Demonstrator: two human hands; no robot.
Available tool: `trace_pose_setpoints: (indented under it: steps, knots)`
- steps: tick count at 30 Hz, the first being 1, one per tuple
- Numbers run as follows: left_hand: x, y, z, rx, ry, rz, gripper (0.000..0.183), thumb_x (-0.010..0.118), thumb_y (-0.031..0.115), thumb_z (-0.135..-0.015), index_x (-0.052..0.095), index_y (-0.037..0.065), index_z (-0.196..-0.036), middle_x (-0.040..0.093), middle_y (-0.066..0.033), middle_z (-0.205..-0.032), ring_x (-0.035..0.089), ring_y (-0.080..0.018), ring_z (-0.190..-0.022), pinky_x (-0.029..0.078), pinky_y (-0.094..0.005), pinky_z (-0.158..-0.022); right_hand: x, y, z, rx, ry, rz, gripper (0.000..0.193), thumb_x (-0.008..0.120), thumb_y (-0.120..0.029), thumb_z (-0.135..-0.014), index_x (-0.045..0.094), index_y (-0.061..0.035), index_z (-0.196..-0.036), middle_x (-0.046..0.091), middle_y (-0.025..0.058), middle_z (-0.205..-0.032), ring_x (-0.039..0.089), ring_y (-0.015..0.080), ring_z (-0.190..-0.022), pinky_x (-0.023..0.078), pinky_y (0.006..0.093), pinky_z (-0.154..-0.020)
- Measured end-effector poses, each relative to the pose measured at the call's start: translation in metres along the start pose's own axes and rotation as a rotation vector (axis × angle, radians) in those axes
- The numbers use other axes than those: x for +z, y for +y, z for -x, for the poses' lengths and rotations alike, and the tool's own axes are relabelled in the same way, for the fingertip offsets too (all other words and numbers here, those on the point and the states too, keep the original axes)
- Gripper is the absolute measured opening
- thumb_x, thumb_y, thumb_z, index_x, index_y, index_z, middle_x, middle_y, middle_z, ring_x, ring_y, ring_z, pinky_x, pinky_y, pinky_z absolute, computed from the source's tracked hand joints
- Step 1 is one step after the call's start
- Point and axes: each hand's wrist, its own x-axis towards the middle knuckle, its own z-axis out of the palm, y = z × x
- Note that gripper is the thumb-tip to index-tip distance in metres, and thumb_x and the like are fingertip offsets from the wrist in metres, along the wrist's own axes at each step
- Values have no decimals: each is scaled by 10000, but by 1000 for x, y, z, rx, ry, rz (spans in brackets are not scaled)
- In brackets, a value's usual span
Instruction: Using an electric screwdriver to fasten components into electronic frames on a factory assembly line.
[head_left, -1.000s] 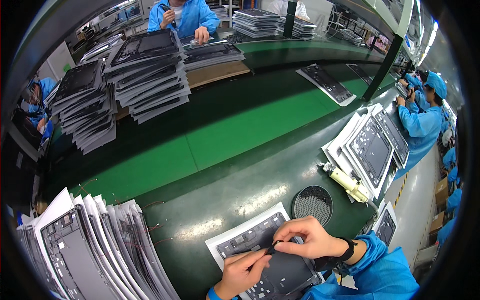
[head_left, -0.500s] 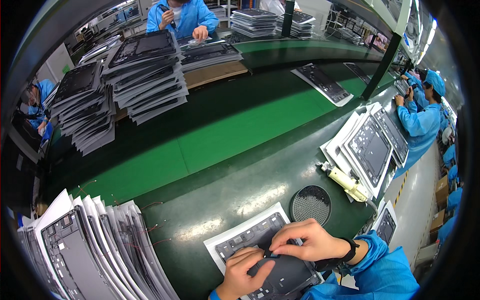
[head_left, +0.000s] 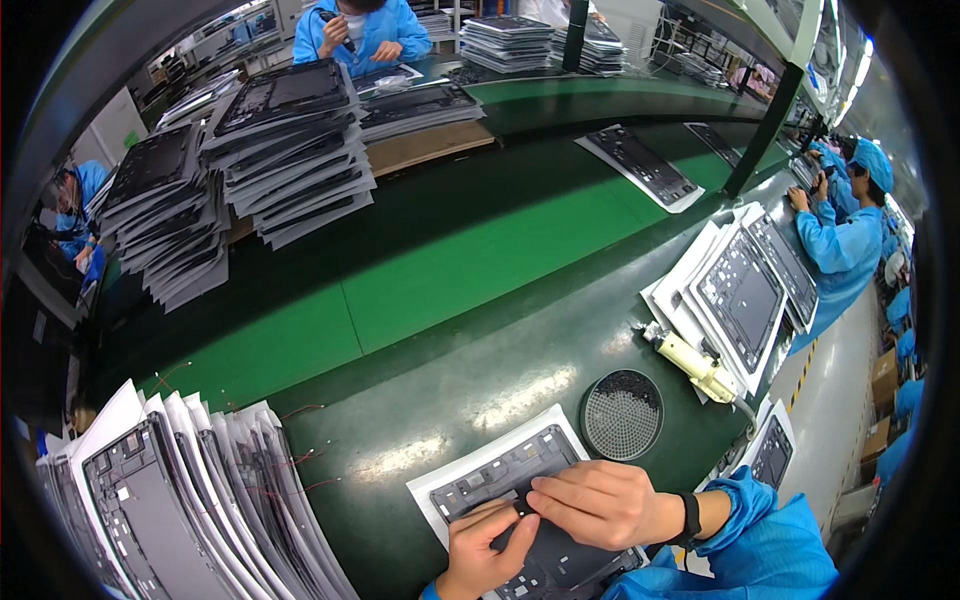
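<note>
Grey panel (head_left: 545, 520) lies flat on the desk (head_left: 470, 390); left hand (head_left: 485, 545) steadies it, right hand (head_left: 600, 503) presses fingers flat, perhaps seating a part.

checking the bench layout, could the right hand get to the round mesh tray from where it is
Probably yes. The right hand rests on the dark panel, and the round mesh tray sits just beyond it on the bench, with nothing lying between them. The yellow screwdriver lies further off, to the side.
</note>
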Motion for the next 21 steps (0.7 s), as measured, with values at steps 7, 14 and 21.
trace_pose_setpoints:
  steps: [7,14,21]
  knots:
    - [-9,16,-24,547,232,-582,113,700,50,-807,727,22,-913,696,-103,-978,647,-280,-925,506,-405,-815,13,37,9,239,-53,-165,240,727,-58,-714,705,-24,-951,678,73,-872,662,229,-741,547,313,-589]
    - [-14,-2,-30,454,203,-795,221,717,111,-762,747,83,-979,652,-76,-1183,556,-318,-1149,407,-504,-988,21,41,4,-106,-220,189,334,630,-116,-687,661,40,-981,635,97,-931,655,185,-767,553,286,-611]
    - [-14,-14,-29,442,158,-795,228,713,104,-773,752,73,-995,652,-76,-1227,556,-324,-1181,394,-511,-1016,27,41,0,-138,-246,212,304,631,-112,-680,645,70,-924,605,107,-904,621,173,-747,549,266,-616]
